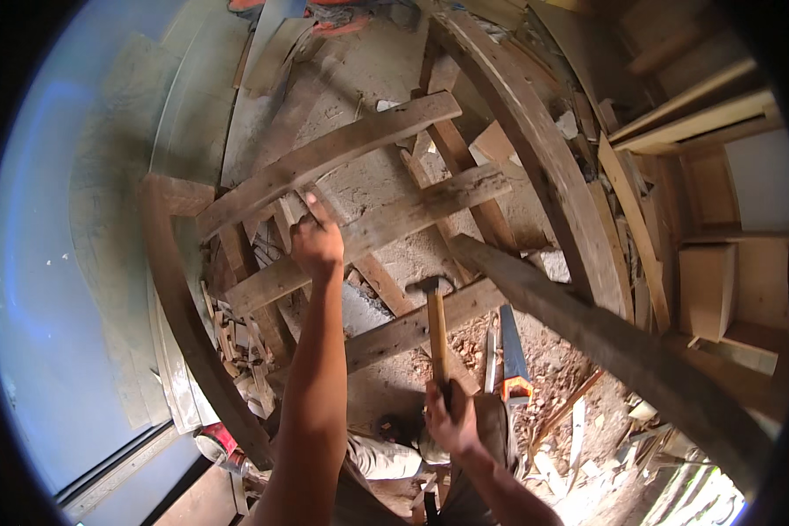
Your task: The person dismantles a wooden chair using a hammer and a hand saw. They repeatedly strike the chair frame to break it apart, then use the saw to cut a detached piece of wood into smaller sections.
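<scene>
My right hand (pixel 451 425) is closed around the dark lower grip of a hammer (pixel 438 337), which has a wooden handle and a dark metal head pointing away from me. Farther forward, my left hand (pixel 317 241) is over the middle wooden plank (pixel 386 230). Its fingers are mostly curled, with one digit extending forward; whatever they hold, if anything, is hidden. A far plank (pixel 333 151) and a near plank (pixel 394 342) run roughly parallel to the middle one, across a rough timber frame. The hammer head is above the near plank.
A thick beam (pixel 622 359) slants across the right, beside a long timber (pixel 535 149). A handsaw (pixel 514 355) with an orange-and-black handle lies on the chip-strewn ground. Blue-grey sheets (pixel 79 254) stand at left, near a red can (pixel 217 443). Wooden box shelving (pixel 710 280) is at right.
</scene>
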Tool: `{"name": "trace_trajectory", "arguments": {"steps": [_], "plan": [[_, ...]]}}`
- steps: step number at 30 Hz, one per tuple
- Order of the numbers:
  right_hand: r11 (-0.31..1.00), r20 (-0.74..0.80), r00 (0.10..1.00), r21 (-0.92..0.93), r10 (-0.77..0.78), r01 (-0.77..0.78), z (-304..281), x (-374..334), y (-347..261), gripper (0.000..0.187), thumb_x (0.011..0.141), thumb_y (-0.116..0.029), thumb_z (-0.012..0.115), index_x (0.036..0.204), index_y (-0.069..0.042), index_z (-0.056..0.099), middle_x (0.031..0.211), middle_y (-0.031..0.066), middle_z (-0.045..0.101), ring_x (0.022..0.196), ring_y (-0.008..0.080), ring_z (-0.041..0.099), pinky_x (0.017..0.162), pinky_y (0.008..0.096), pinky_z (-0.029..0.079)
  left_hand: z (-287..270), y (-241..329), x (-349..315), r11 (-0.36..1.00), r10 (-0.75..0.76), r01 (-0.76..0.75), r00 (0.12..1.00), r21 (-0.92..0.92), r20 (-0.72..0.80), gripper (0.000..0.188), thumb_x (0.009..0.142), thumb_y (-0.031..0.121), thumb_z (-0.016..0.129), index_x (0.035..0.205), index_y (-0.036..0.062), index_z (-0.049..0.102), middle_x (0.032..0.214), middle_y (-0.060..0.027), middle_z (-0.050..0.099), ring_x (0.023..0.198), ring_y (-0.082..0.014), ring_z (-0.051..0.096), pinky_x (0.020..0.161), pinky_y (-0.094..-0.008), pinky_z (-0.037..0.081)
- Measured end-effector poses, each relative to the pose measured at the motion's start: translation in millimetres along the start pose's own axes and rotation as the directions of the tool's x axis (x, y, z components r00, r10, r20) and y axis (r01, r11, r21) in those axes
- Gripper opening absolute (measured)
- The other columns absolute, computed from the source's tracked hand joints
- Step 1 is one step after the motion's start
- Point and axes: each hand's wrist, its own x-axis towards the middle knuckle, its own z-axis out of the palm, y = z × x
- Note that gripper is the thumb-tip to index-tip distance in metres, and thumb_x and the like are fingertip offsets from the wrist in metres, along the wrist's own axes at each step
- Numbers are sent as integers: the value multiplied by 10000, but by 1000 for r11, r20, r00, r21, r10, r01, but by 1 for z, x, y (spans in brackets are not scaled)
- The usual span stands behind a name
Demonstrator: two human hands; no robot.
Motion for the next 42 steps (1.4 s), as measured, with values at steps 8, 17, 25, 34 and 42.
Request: {"name": "trace_trajectory", "arguments": {"steps": [8, 17, 25, 34, 42], "plan": [[969, -57, 982, -161, 179, -186, -11, -25, -42, 246, 1011, -289, 605, 908, -74, 544, 632, -38, 504, 503, 43, 475, 441, 244, 376, 4, -13, 0, 975, 195, -179, 973, 128, -125, 527, 1005, 418, 488, 724, 25, 698, 789, -186, 691, 806, -384, 641, 754, -475, 536], [839, -141, 928, -397, 345, -372, -46, 2, -4, 228, 1010, -311, 573, 999, -84, 590, 667, 27, 523, 560, 130, 517, 487, 321, 386, 8, -15, 3, 984, 174, -164, 972, 72, -156, 356, 891, 359, 675, 665, 85, 643, 743, -126, 661, 754, -337, 644, 685, -453, 516], [713, -37, 955, -657, 293, -244, -24, 23, -54, 331, 1018, -325, 550, 987, 4, 570, 687, 106, 628, 563, 158, 606, 513, 349, 425, -6, -6, 4, 988, 48, -61, 994, 140, 95, 417, 934, 390, 611, 664, 72, 625, 728, -127, 674, 745, -317, 661, 661, -464, 512], [679, -78, 972, -702, 224, -213, -20, 41, -66, 310, 974, -318, 612, 1028, -16, 570, 712, 19, 539, 495, 124, 461, 476, 320, 401, -2, -10, 4, 986, 21, -57, 975, 159, 223, 398, 934, 390, 599, 654, 107, 588, 658, -89, 655, 665, -318, 648, 670, -459, 485], [624, -244, 702, -328, 669, -709, 15, 50, -108, 527, 991, -589, 522, 919, -70, 584, 567, -62, 377, 433, 62, 376, 401, 260, 318, 5, -23, 3, 931, 36, -132, 960, 340, 276, 265, 849, 353, 672, 714, 131, 622, 650, -116, 653, 621, -323, 657, 588, -474, 514]]}}
